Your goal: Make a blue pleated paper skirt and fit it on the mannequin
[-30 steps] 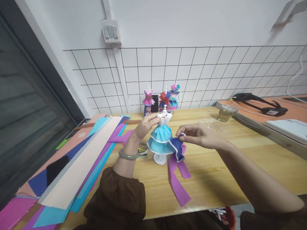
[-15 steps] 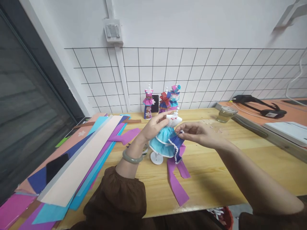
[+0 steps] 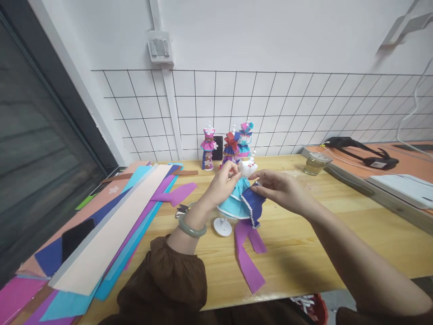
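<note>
A small white dress form with a light blue tiered skirt tilts between my hands, its round white base toward me. My left hand is at the waist, its fingers pinched together; what they hold is too small to make out. My right hand pinches the top of a dark blue piece with white trim, which hangs over the right side of the skirt. Beneath it, purple strips lie on the wooden table.
Three dressed mini forms stand at the back by a dark phone-like object. Coloured paper sheets cover the left side. Scissors lie near my left wrist. At the right are a glass jar and a black strap.
My left fingers have drawn in from the form's shoulder to its waist and closed into a pinch. The form and the dark blue piece have shifted slightly right.
</note>
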`<action>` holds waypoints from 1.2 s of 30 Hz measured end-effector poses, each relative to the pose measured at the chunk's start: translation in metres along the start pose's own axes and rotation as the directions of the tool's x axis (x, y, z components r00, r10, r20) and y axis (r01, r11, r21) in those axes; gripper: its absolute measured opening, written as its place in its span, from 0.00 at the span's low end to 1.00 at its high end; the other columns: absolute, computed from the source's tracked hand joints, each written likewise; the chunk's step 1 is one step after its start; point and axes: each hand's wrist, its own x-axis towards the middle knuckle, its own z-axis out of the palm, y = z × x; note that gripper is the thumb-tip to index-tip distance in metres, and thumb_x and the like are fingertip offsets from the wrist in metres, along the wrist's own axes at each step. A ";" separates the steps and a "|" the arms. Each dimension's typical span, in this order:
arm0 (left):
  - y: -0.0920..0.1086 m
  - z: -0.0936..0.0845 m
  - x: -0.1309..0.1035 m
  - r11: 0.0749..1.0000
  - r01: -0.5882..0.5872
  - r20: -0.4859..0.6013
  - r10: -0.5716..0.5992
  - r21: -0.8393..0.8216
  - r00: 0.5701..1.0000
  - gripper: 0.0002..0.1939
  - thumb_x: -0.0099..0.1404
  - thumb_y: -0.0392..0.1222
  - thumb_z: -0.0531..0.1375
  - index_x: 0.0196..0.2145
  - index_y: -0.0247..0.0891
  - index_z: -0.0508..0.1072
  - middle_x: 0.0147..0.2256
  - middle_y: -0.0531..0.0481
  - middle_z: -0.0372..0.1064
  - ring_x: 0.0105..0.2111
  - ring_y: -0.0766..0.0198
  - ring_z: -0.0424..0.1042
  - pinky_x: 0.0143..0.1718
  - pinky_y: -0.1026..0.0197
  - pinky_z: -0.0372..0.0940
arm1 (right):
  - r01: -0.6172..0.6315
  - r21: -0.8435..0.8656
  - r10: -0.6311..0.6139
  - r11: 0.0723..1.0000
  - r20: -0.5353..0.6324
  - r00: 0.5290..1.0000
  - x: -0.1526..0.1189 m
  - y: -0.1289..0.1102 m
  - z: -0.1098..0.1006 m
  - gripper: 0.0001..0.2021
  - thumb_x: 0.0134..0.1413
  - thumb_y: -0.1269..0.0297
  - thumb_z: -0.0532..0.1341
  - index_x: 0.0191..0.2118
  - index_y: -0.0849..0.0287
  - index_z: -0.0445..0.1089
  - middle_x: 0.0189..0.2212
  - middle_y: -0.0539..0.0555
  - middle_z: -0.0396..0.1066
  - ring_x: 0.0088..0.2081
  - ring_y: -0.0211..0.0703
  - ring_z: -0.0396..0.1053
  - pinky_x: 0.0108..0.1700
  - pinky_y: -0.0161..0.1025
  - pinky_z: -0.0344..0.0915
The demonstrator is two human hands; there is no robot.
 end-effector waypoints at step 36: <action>-0.003 0.002 0.000 0.989 -0.134 0.084 0.138 -0.057 0.987 0.09 0.57 0.37 0.60 0.36 0.37 0.65 0.40 0.48 0.64 0.46 0.62 0.65 0.53 0.55 0.59 | 0.089 -0.682 -0.238 0.726 -0.128 0.963 0.009 -0.022 -0.008 0.19 0.55 0.63 0.56 0.54 0.53 0.60 0.30 0.51 0.75 0.29 0.42 0.71 0.28 0.36 0.63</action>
